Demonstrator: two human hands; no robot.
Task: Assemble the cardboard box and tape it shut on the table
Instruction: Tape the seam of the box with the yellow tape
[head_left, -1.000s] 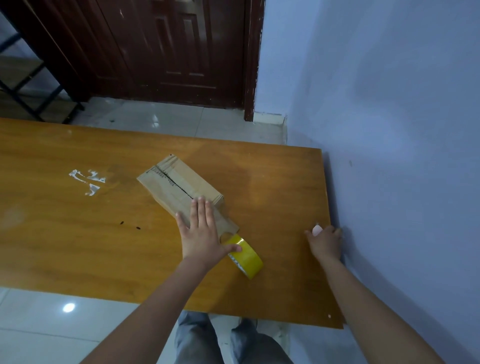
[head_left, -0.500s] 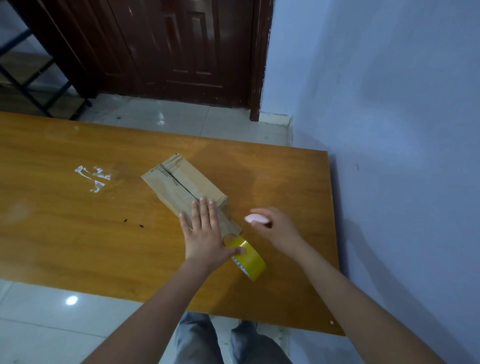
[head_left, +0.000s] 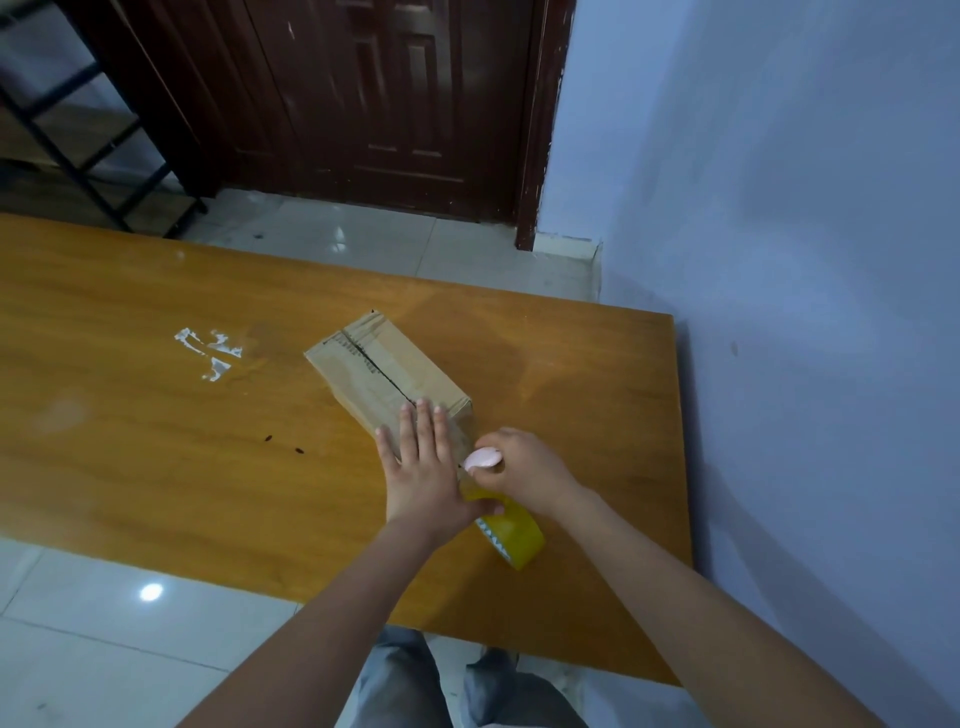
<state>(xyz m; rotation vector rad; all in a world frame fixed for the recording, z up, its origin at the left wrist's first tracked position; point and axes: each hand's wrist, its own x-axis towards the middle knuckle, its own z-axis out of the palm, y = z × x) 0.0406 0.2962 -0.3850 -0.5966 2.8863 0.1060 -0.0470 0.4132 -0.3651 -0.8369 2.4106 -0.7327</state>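
Left hand (head_left: 423, 480) flat, fingers spread, pressing near end of cardboard box (head_left: 387, 382) on tabletop (head_left: 156, 441). Right hand (head_left: 524, 467) pinching small pink object (head_left: 483, 460) beside box, above yellow tape roll (head_left: 511, 535).

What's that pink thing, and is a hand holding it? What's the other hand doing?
The right hand pinches a small pink object by its near end; what it is cannot be told. The left hand lies flat on the cardboard box, gripping nothing.
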